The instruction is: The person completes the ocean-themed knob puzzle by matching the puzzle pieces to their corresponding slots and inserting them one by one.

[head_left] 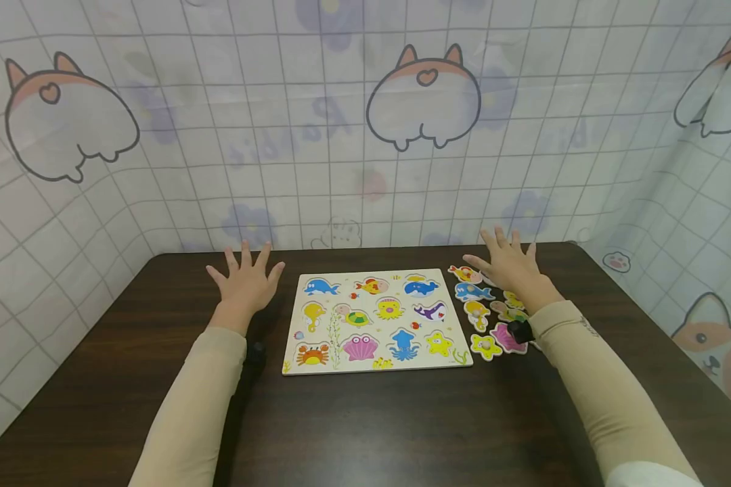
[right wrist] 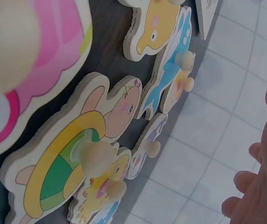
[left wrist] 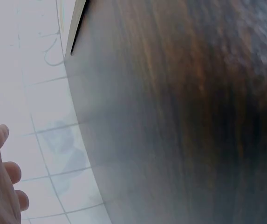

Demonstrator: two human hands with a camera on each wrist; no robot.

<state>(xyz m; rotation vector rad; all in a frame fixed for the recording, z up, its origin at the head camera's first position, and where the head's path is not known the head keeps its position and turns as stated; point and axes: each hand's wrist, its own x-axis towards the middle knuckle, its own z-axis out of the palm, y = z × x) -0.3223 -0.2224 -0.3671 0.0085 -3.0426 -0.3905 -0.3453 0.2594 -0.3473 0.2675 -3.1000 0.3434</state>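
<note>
A pale wooden puzzle board [head_left: 335,331] with sea-animal pictures lies on the dark table. Left of it, in the head view, my left hand [head_left: 246,291] is held with fingers spread and nothing in it. My right hand [head_left: 512,267] has its fingers spread too, over the far part of a group of knobbed puzzle pieces. Among these are a yellow starfish piece [head_left: 486,347], a pink shell piece [head_left: 510,340], a seahorse piece [head_left: 476,315] and a blue dolphin piece [head_left: 472,292]. The right wrist view shows the turtle piece [right wrist: 61,172] close up with its round knob; the right arm partly covers the group.
The dark brown table [head_left: 365,433] ends at a white gridded curtain [head_left: 317,182] printed with cartoon animals, which also runs along both sides. A dark wrist camera [head_left: 520,331] on the right arm sits just over the shell piece.
</note>
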